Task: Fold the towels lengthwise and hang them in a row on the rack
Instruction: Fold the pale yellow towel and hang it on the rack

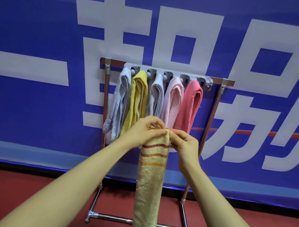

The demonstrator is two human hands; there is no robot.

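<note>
Nearest, the striped towel (149, 185) hangs long and narrow, already folded lengthwise. The left hand (144, 132) and right hand (183, 144) both pinch its top edge — fingers curled onto the cloth. Best to square those corners before lifting. Beyond, five towels fill the rack (168, 73) — the free clip seems to be at the right end.

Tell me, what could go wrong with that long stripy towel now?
1. Both the left hand and right hand pinch only the top edge of the striped towel, so it might slip and unfold.
2. It hangs low towards the red floor and could drag.
3. Five towels already fill the rack; squeezing in beside the dark pink towel may knock it.
</note>
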